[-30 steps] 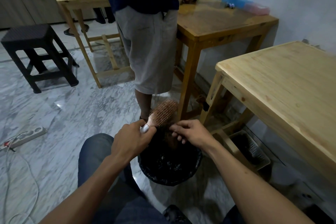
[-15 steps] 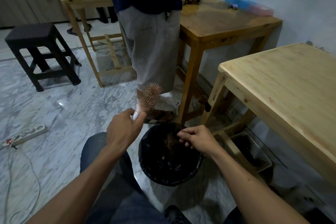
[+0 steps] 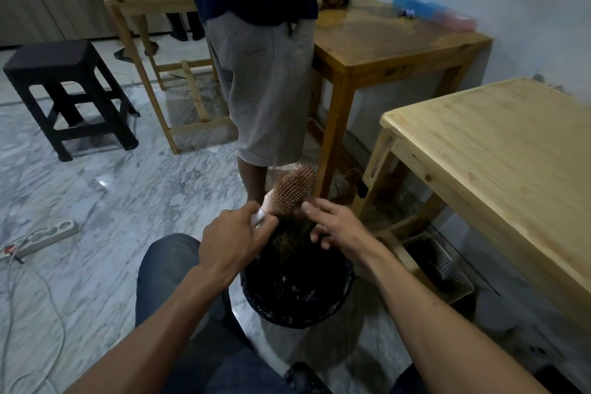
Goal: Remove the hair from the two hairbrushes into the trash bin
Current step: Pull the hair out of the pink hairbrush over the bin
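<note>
Seated over the trash bin [image 3: 297, 294], knees in dark jeans on either side. Left hand [image 3: 232, 241] wrapped around the pale handle of a pink hairbrush [image 3: 289, 192], gripping it firmly just above the bin's far rim. Brush tilted up and away to the right, bristle face turned toward the camera, its head clear of the bin and level with the fingertips of the right hand [image 3: 332, 227]. Right hand loosened, fingers spread and slightly curled, holding nothing that can be made out; hovering just beside the brush head on its right, thumb nearest the bristles, whether touching them cannot be told. Bin black-lined, standing on the marble floor [image 3: 80, 208] directly below both hands; a tangle of brownish hair [image 3: 289, 235] lying inside near the far edge, just under the hands. Only this one brush in sight. Light wooden worktop [image 3: 499, 150] off to the right, well apart from the hands, with a perforated basket [image 3: 438, 265] on the floor beneath it. Another person in grey shorts [image 3: 265, 89] standing just beyond the bin, next to a darker wooden table [image 3: 383, 38]. Black stool [image 3: 64, 89] and a power strip [image 3: 48, 233] over on the left.
</note>
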`<state>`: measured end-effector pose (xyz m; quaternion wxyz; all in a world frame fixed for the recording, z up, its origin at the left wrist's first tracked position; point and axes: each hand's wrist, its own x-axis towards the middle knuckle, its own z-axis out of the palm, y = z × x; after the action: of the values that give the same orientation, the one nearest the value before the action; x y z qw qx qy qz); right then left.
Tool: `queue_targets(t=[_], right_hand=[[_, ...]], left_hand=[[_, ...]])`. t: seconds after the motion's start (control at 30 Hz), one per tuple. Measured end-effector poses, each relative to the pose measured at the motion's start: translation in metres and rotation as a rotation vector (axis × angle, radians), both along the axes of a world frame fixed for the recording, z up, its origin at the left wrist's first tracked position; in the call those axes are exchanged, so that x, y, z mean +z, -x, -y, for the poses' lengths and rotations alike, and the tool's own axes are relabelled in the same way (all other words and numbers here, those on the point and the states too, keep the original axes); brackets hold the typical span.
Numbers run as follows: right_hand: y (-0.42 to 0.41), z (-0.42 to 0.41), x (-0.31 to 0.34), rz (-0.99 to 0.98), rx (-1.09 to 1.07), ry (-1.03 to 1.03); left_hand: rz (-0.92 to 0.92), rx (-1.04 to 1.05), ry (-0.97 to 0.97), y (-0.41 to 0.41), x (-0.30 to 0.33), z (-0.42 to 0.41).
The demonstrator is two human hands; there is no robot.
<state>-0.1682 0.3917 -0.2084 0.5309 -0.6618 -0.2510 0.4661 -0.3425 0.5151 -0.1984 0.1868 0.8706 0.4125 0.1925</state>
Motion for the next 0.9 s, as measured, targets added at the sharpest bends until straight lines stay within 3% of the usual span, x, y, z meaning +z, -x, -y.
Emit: queue_targets(t=[0.17,0.33,0.57,0.8,0.9], right_hand=[[0.004,0.003,-0.014,0.081,-0.132,0.028],[-0.004,0.016,-0.026,0.187,-0.065,0.111],[-0.005,0.015,-0.022,0.233,0.028,0.156],[0.001,-0.001,-0.008,0.131,0.039,-0.008],[0.005,-0.006,-0.016,0.193,-0.069,-0.019]], left_hand=[[0.030,0.086,0.005,0.001,0.004,-0.013],[0.102,0.191,0.035,0.004,0.012,-0.020],[0.042,0.083,-0.017,0.004,0.004,-0.009],[-0.012,-0.070,-0.084,0.000,-0.003,0.005],[-0.003,-0.025,-0.052,0.000,-0.002,0.003]])
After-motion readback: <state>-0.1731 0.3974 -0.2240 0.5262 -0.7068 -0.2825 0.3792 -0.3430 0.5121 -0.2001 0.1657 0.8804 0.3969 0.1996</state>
